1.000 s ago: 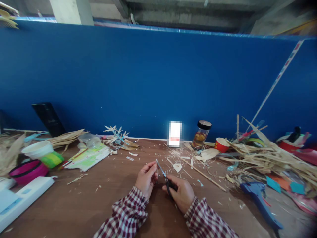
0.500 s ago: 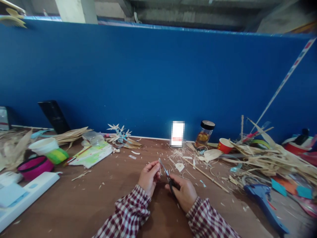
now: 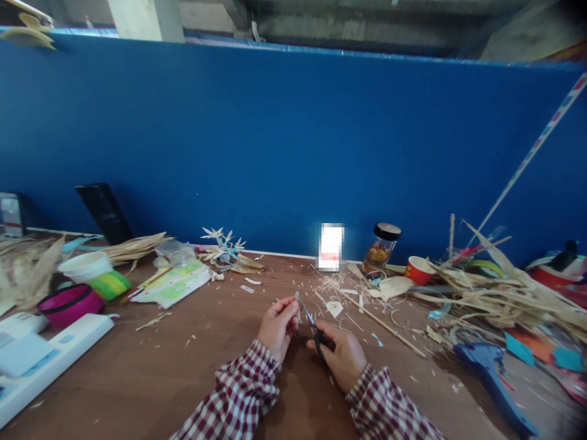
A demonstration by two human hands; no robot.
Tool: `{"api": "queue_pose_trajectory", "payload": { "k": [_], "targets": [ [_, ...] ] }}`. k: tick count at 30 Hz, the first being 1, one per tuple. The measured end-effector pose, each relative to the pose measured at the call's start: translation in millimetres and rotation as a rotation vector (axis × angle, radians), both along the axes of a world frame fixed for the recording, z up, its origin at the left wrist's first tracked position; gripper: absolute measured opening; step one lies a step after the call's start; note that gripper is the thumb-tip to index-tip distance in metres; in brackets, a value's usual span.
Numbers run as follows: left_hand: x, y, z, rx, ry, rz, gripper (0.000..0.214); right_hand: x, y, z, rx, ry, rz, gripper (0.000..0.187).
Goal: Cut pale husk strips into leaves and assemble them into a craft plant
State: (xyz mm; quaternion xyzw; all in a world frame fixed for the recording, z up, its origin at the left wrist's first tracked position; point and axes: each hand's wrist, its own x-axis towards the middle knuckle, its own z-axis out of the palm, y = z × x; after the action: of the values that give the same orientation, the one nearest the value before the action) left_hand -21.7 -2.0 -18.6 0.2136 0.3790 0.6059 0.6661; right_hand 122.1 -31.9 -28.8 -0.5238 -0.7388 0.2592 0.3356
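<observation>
My right hand (image 3: pixel 342 352) is wrapped round the black handles of a small pair of scissors (image 3: pixel 314 327). Their narrow metal blades point up and to the left, with the tips at the fingers of my left hand (image 3: pixel 277 327). Thumb and forefinger of that left hand are pinched together; what sits between them is too small to make out. Thin pale shavings (image 3: pixel 331 284) and a small cut scrap (image 3: pixel 334 308) lie on the brown table (image 3: pixel 220 366) just beyond both hands.
A thin stick (image 3: pixel 389 330), a blue glue gun (image 3: pixel 498 382) and piled dry husks (image 3: pixel 504 293) lie to the right. Behind stand a lidded jar (image 3: pixel 378 253) and a red paper cup (image 3: pixel 418 271). A white power strip (image 3: pixel 68 348) and magenta bowl (image 3: pixel 68 307) are at left.
The whole view has shifted slightly, so things sit a little further right. Both hands keep nearly the same pose, with the scissors still at the left fingertips.
</observation>
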Motion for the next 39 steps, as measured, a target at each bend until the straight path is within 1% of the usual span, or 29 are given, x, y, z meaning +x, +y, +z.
{"api": "queue_pose_trajectory", "payload": {
  "k": [6, 10, 17, 21, 23, 28, 32, 36, 39],
  "targets": [
    [-1, 1, 0.7, 0.003, -0.007, 0.005, 0.021, 0, 1, -0.4, -0.01, 0.009, -0.015, 0.025],
    [-1, 0, 0.1, 0.009, -0.009, 0.005, 0.02, 0, 1, -1.6, -0.007, 0.02, -0.002, 0.021],
    [0, 0, -0.9, 0.003, -0.004, 0.004, 0.019, 1, 0, 0.3, 0.002, 0.002, -0.007, 0.02],
    [-1, 0, -1.4, 0.0, 0.001, 0.0, 0.019, 1, 1, -3.0, -0.011, 0.033, 0.008, 0.017],
    [-1, 0, -1.8, -0.007, 0.002, -0.003, 0.019, 2, 2, -6.7, -0.054, 0.1, 0.004, 0.019],
    [-2, 2, -1.7, -0.035, 0.006, 0.006, 0.018, 0, 7, -13.2, -0.237, 0.415, 0.007, 0.031],
    [-1, 1, 0.0, -0.042, 0.022, 0.023, 0.019, -1, 8, -12.0, -0.278, 0.484, -0.009, 0.037],
    [-4, 1, 4.4, 0.0, 0.107, 0.07, 0.022, 0, 8, -11.2, -0.258, 0.487, 0.004, 0.037],
    [-19, 7, 10.3, 0.069, 0.297, 0.119, 0.026, 1, 8, -13.5, -0.22, 0.451, 0.01, 0.037]
  ]
}}
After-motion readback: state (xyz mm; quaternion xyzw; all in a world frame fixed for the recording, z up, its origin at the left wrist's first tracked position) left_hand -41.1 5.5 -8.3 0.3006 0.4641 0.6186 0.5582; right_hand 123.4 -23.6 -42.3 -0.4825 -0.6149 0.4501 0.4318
